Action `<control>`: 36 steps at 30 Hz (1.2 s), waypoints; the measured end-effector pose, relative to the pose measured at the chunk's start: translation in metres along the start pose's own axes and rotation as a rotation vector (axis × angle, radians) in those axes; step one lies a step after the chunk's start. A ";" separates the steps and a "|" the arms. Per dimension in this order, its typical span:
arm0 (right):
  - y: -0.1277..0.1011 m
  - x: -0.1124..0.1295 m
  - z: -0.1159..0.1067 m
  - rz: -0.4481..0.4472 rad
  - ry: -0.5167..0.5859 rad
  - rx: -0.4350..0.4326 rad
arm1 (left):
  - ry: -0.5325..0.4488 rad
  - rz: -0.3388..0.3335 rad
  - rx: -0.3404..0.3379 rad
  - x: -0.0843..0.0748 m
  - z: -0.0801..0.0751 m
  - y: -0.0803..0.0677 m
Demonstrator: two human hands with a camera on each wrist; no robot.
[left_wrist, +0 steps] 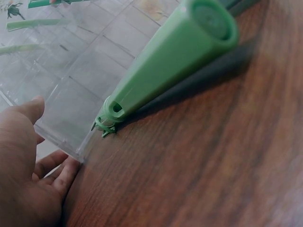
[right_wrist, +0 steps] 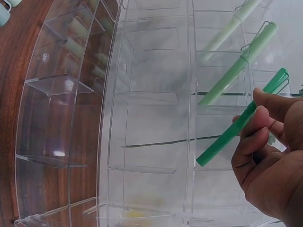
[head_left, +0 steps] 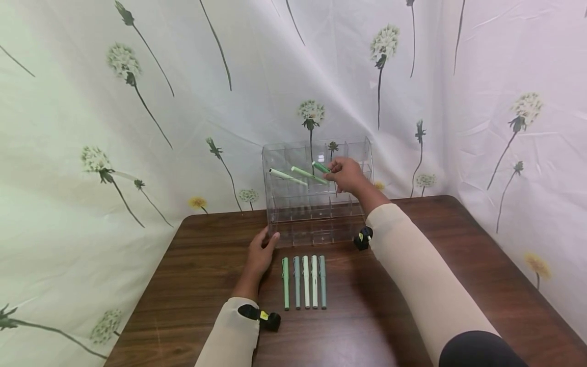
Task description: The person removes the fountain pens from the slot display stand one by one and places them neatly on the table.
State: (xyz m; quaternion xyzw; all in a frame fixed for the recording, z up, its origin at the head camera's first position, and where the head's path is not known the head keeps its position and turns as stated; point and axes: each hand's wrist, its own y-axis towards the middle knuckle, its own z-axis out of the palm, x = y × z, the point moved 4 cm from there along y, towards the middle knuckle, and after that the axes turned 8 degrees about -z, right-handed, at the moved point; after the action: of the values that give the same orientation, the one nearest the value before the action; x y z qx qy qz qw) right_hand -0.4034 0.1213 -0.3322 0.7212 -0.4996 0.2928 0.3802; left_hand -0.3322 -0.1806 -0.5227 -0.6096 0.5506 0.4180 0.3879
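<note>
My right hand (head_left: 348,176) pinches a dark green pen (right_wrist: 227,135) between thumb and fingers, at an upper compartment of the clear plastic organizer (head_left: 302,220). The pen tilts, its lower end inside the compartment in the right wrist view. To its left, a light green pen (right_wrist: 241,61) and a paler green pen (right_wrist: 235,21) lean in neighbouring compartments. My left hand (head_left: 262,252) grips the organizer's lower left corner, thumb at the front and fingers round the side. Close to the left wrist camera lies a green pen (left_wrist: 165,56).
Several pens lie side by side on the brown wooden table (head_left: 183,306) in front of the organizer: green, grey-blue pens (head_left: 297,283) and whitish pens (head_left: 306,283). A white curtain (head_left: 183,102) printed with dandelions hangs behind and at both sides.
</note>
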 end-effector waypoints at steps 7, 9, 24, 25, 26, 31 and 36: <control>0.000 0.002 -0.002 -0.018 -0.014 -0.013 | 0.000 0.006 -0.007 0.000 0.001 -0.001; 0.000 0.002 -0.003 -0.030 -0.031 -0.028 | 0.004 0.001 -0.010 0.000 0.001 -0.001; 0.001 0.015 -0.013 -0.055 -0.028 -0.089 | 0.000 -0.012 0.002 0.000 0.000 -0.003; 0.001 0.016 -0.014 -0.064 -0.027 -0.092 | 0.001 -0.012 0.002 0.000 0.000 -0.003; 0.001 0.018 -0.014 -0.073 -0.028 -0.095 | 0.004 -0.012 0.002 0.000 0.000 -0.002; 0.000 0.024 -0.016 -0.113 -0.045 -0.113 | 0.012 0.002 0.001 -0.001 0.000 -0.002; -0.004 0.030 -0.019 -0.137 -0.055 -0.176 | 0.016 -0.023 -0.001 -0.001 0.000 -0.001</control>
State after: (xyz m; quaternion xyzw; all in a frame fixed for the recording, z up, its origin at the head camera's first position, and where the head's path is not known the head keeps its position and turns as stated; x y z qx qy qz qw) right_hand -0.3904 0.1231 -0.2993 0.7251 -0.4831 0.2013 0.4476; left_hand -0.3312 -0.1801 -0.5220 -0.6194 0.5466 0.4088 0.3880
